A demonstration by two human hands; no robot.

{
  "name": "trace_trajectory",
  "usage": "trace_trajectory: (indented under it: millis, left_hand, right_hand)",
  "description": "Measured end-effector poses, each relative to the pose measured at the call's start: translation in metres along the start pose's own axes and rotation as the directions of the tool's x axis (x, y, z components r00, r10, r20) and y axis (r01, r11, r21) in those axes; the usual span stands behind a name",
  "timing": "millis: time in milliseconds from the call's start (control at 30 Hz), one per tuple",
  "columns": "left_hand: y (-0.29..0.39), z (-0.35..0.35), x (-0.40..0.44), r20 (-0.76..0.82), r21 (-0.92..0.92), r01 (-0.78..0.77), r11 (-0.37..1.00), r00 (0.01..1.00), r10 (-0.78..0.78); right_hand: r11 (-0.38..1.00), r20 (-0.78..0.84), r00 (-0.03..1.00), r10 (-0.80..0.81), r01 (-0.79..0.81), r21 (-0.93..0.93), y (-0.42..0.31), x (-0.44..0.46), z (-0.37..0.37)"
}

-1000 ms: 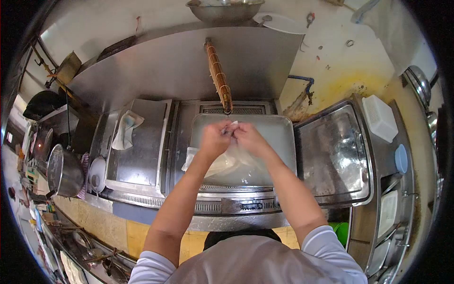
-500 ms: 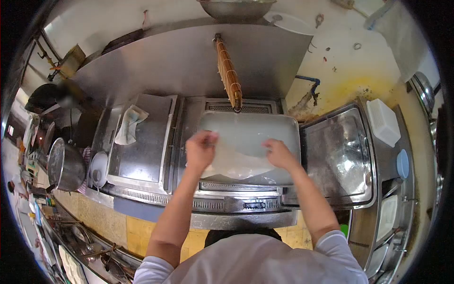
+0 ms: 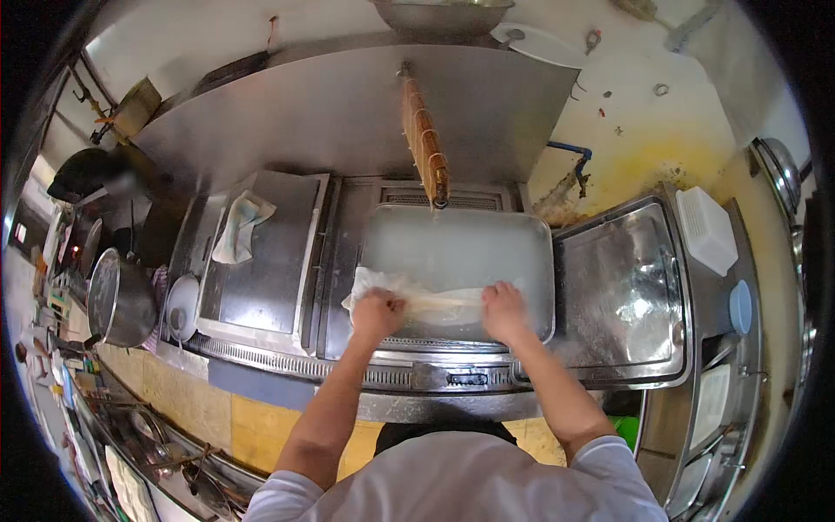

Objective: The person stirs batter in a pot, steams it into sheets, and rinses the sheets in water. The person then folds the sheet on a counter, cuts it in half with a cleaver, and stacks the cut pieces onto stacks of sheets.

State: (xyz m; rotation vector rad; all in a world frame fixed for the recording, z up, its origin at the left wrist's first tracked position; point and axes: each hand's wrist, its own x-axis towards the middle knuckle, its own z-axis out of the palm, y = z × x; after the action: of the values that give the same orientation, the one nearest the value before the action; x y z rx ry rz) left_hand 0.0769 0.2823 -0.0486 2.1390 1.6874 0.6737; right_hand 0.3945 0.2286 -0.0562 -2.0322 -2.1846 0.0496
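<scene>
A thin, whitish, wet sheet (image 3: 442, 302) is bunched into a long strip across the near half of a rectangular metal pan (image 3: 550, 261). Whether it is cloth or a food skin, I cannot tell. My left hand (image 3: 379, 315) is closed on its left part, where a loose crumpled end spreads over the pan's left edge. At the strip's right end, my right hand (image 3: 505, 311) grips it with curled fingers. Cloudy pale liquid (image 3: 452, 248) fills the pan behind the strip. Above the pan's back edge hangs a slatted wooden roll (image 3: 425, 143), touched by neither hand.
Left of the pan is a flat metal cover (image 3: 261, 291) with a folded white cloth (image 3: 241, 228) on it. A large metal tray (image 3: 622, 287) lies to the right, beside a white plastic basket (image 3: 706, 230). A deep pot (image 3: 126, 300) stands far left.
Both hands have come down toward the pan's near side. The sheet, spread flat over the near part before, is now gathered into a strip between them.
</scene>
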Motion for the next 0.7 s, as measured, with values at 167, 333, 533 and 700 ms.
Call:
trace_trajectory:
  millis: [167,333,533,700]
  left_hand:
    - [0.027,0.005,0.015,0.136,-0.174,0.012,0.985,0.991,0.012]
    - [0.127,-0.076,0.025,-0.186,-0.472,-0.234,0.85,0.969,0.164]
    - [0.073,-0.138,0.025,-0.374,-0.587,-0.146,0.796,0.921,-0.107]
    - [0.003,-0.112,0.024,-0.295,-0.327,0.31,0.893,0.864,-0.408]
  right_hand:
    - [0.978,0.302,0.94,0.161,-0.194,0.081,-0.022,0.015,-0.029]
    - [0.462,0.015,0.997,-0.077,0.022,0.887,-0.095,0.055,-0.101]
    - [0.832,0.077,0.994,-0.08,0.024,0.555,-0.034,0.031,-0.067]
    - [0.806,0.09,0.995,0.043,-0.088,0.585,0.032,0.039,-0.053]
